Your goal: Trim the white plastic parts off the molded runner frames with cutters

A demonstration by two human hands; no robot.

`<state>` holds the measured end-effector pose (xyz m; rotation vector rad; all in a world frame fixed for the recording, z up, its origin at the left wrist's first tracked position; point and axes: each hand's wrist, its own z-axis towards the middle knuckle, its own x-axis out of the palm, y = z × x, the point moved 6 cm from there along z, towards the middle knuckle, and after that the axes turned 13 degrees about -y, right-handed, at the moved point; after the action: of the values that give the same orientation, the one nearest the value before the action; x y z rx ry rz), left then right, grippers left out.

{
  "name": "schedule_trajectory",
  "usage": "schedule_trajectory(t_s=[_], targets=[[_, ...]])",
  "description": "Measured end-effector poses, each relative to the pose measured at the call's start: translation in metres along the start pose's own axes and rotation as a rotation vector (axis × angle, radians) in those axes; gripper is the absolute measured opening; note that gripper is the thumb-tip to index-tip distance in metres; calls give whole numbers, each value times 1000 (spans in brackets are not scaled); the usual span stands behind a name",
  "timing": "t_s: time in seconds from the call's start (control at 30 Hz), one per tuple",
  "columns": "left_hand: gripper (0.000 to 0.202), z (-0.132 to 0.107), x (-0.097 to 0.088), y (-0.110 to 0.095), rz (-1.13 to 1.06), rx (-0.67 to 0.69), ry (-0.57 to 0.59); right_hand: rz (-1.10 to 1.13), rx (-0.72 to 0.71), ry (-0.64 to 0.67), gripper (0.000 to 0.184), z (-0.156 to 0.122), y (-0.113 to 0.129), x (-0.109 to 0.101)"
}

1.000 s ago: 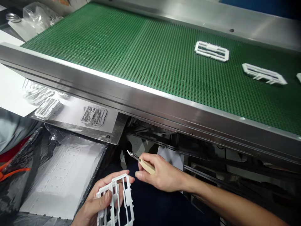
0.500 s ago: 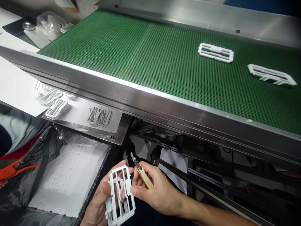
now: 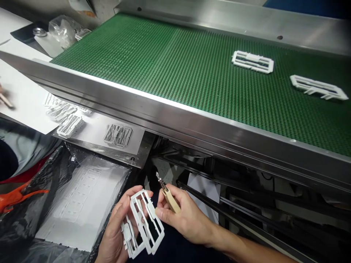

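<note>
matt white plastic frames (image 3: pixel 151 210), rough green belt (image 3: pixel 164 69), smooth metal rail (image 3: pixel 175 114), glossy black plastic sheeting (image 3: pixel 22 230)

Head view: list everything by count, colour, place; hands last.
Belt: one, green, upper middle
Rails: two, silver, beside belt
Belt frames: two, white, right
Piled frames: several, white, left shelf
Held frames: at least two, white, left hand
Hand tool: one, cream handle, right hand
Forked thing: one, orange, lower left
Bag: one, clear, upper left
Papers: several, white, mostly left
Wrap: uncounted, black, lower left
Other person's hand: one, blurred, left
Left hand: one, bare, bottom
Right hand: one, bare, bottom
</note>
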<state>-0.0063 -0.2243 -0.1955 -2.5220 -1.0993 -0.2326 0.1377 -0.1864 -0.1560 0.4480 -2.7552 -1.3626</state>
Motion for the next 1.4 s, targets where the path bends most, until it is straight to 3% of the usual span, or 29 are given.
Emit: schedule_trajectory(t_s=[0.17, 0.3, 0.43, 0.57, 0.63, 0.73, 0.8, 0.9, 0.97, 1.13, 1.4], targets=[[42, -9, 5, -15, 170, 216, -155, -506, -115, -116, 17, -12, 14, -16], [48, -9, 2, -18, 248, 271, -229, -613, -144, -91, 20, -20, 18, -16], [47, -7, 2, -13, 211, 225, -211, -550, -105, -89, 17, -11, 11, -14], [46, -4, 3, -11, 164, 200, -187, -351, -32, 9, 11, 0, 2, -4], [45, -4, 3, -12, 161, 207, -198, -284, -13, -7, 11, 2, 1, -4], [41, -4, 3, -13, 139, 223, -197, -228, -11, -40, 16, 2, 0, -6], [38, -4, 3, -12, 104, 208, -164, -88, 24, 17, 23, 2, -1, -3], [33, 0, 5, -5, 13, 110, -107, 156, 75, 105, 33, 3, 0, 3], [31, 4, 6, 1, -54, 19, -99, 236, 66, 97, 36, 4, 2, 3], [39, 15, 6, 4, -80, -7, -105, 201, 25, -11, 28, 4, 6, -6], [37, 19, 3, 3, -33, 48, -172, 170, 25, -25, 26, 5, 2, -6]])
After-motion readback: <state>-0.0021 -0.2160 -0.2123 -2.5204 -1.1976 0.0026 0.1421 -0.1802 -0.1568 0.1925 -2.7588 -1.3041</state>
